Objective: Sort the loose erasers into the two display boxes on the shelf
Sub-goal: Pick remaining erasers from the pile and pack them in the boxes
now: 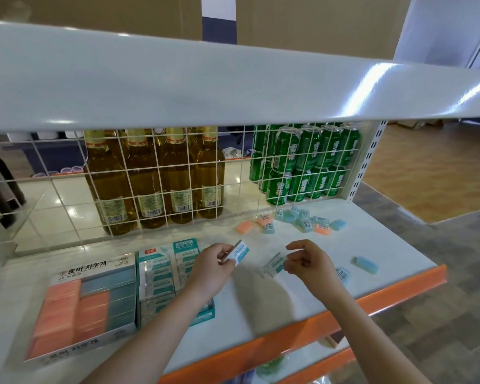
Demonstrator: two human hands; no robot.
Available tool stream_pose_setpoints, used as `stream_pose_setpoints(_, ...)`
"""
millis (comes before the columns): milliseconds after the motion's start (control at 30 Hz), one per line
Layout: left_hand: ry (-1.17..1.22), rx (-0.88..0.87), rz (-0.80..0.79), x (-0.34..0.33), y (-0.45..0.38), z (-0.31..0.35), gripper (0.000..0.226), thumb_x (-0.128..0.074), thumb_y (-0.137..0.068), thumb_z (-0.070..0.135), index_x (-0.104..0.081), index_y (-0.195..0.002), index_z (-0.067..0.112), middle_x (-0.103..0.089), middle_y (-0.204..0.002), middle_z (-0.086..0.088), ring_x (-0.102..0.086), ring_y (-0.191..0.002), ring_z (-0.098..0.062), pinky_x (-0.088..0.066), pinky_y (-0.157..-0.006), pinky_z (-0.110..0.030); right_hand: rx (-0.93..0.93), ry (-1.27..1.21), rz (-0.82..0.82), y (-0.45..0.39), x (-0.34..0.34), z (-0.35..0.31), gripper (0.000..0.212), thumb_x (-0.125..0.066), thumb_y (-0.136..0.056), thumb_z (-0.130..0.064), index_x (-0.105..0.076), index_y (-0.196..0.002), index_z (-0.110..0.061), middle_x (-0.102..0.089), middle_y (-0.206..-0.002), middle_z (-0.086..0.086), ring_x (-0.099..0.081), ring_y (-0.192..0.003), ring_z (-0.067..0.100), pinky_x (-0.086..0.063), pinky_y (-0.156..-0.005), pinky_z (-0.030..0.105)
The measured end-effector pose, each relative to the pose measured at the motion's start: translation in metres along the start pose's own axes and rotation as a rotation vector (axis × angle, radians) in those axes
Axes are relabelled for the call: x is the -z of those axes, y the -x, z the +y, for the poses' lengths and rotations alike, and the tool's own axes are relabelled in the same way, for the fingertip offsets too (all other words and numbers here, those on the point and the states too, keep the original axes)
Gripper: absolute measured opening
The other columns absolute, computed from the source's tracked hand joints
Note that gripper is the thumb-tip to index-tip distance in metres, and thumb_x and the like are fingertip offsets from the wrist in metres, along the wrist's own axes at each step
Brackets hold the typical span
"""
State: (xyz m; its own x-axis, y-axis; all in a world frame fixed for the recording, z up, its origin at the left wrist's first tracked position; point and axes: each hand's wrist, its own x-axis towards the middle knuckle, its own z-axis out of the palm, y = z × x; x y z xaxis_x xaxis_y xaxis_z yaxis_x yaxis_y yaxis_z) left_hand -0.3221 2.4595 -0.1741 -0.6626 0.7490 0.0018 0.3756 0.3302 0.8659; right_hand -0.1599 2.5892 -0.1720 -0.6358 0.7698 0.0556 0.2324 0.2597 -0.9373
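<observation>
Two boxes sit at the shelf's (pixel 302 295) left: one (pixel 81 309) filled with orange and blue erasers, one (pixel 164 275) with white-teal sleeved ones. Loose erasers (pixel 297 220) lie by the wire back. The left hand (pixel 214 266) pinches a sleeved eraser (pixel 237 252) between curled fingers; the right hand (pixel 308 263) pinches another (pixel 275 263), blurred, apparently the same kind.

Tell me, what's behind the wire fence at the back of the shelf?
Behind the wire grid stand golden glass bottles and stacked green cans. The upper shelf hides the bottle tops.
</observation>
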Motion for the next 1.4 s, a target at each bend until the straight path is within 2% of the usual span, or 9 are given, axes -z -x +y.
stream_pose_setpoints(100,0.038,-0.005,0.033,0.003,0.001,-0.002,0.02,-0.058,-0.089,0.014,-0.063,-0.107,0.019,-0.062,-0.096,0.002,-0.06,-0.088,-0.014,-0.051,-0.08,-0.028,0.014,-0.064,0.001,0.001,-0.001,0.001,0.031,-0.056,-0.083,0.012,-0.057,-0.087,-0.019,-0.066,-0.07,0.007,-0.062,-0.063,0.013,-0.053,-0.065,0.021)
stream_pose_setpoints(200,0.083,0.007,0.039,0.004,0.003,-0.003,0.019,-0.059,-0.089,0.013,-0.063,-0.106,0.02,-0.065,-0.098,-0.001,-0.062,-0.088,-0.014,-0.052,-0.084,-0.029,0.027,-0.106,-0.006,0.002,-0.004,0.001,0.037,-0.054,-0.083,0.014,-0.061,-0.099,-0.019,-0.066,-0.07,0.008,-0.065,-0.066,0.007,-0.053,-0.066,0.017)
stream_pose_setpoints(300,0.115,0.015,0.047,0.004,0.005,-0.001,0.023,-0.057,-0.089,0.009,-0.064,-0.11,0.017,-0.064,-0.096,0.002,-0.062,-0.085,-0.01,-0.05,-0.079,-0.021,0.02,-0.149,-0.019,0.003,-0.006,0.001,0.039,-0.05,-0.085,0.014,-0.061,-0.107,-0.016,-0.063,-0.072,0.011,-0.065,-0.067,0.006,-0.053,-0.068,0.016)
stream_pose_setpoints(433,0.168,0.039,0.051,0.006,0.008,0.0,0.027,-0.057,-0.088,0.005,-0.064,-0.112,0.015,-0.066,-0.096,0.0,-0.064,-0.088,-0.011,-0.052,-0.089,-0.033,-0.005,-0.243,-0.016,0.006,-0.008,-0.001,0.034,-0.048,-0.09,0.008,-0.061,-0.113,-0.013,-0.056,-0.076,0.012,-0.067,-0.067,0.008,-0.053,-0.069,0.015)
stream_pose_setpoints(767,0.194,0.072,0.074,0.011,0.014,0.001,0.025,-0.055,-0.09,0.009,-0.064,-0.112,0.018,-0.062,-0.085,0.013,-0.064,-0.083,-0.007,-0.053,-0.088,-0.032,-0.059,-0.233,-0.013,0.008,-0.01,0.0,0.023,-0.051,-0.091,0.002,-0.061,-0.108,-0.009,-0.067,-0.082,0.011,-0.068,-0.072,0.014,-0.055,-0.07,0.017)
stream_pose_setpoints(967,0.247,0.083,0.082,0.017,0.017,-0.002,0.024,-0.056,-0.09,0.006,-0.064,-0.108,0.019,-0.065,-0.097,0.003,-0.064,-0.085,-0.007,-0.053,-0.079,-0.021,-0.061,-0.193,-0.035,0.004,-0.015,0.001,0.019,-0.052,-0.09,0.002,-0.059,-0.104,-0.008,-0.069,-0.08,0.008,-0.067,-0.067,0.009,-0.055,-0.068,0.017)
stream_pose_setpoints(1233,0.224,0.104,0.161,0.033,0.02,-0.01,0.022,-0.057,-0.088,0.003,-0.063,-0.101,0.019,-0.065,-0.091,0.002,-0.064,-0.083,-0.007,-0.053,-0.071,-0.018,-0.008,-0.129,-0.066,0.002,-0.028,-0.008,0.019,-0.054,-0.088,0.003,-0.059,-0.103,-0.007,-0.067,-0.078,0.007,-0.066,-0.065,0.008,-0.055,-0.069,0.018)
stream_pose_setpoints(1333,0.161,0.14,0.241,0.047,0.02,-0.014,0.022,-0.059,-0.087,0.007,-0.063,-0.104,0.02,-0.065,-0.091,0.003,-0.064,-0.086,-0.012,-0.055,-0.078,-0.031,0.025,-0.084,-0.111,0.003,-0.039,-0.016,0.02,-0.055,-0.087,0.004,-0.059,-0.101,-0.009,-0.065,-0.078,0.006,-0.064,-0.068,0.012,-0.053,-0.067,0.017)
stream_pose_setpoints(1400,0.156,0.146,0.267,0.058,0.022,-0.016,0.023,-0.059,-0.086,0.007,-0.063,-0.106,0.017,-0.065,-0.09,0.003,-0.065,-0.085,-0.013,-0.054,-0.077,-0.03,0.054,-0.067,-0.146,0.004,-0.046,-0.022,0.021,-0.056,-0.087,0.004,-0.059,-0.1,-0.012,-0.065,-0.078,0.005,-0.064,-0.069,0.011,-0.053,-0.067,0.017)
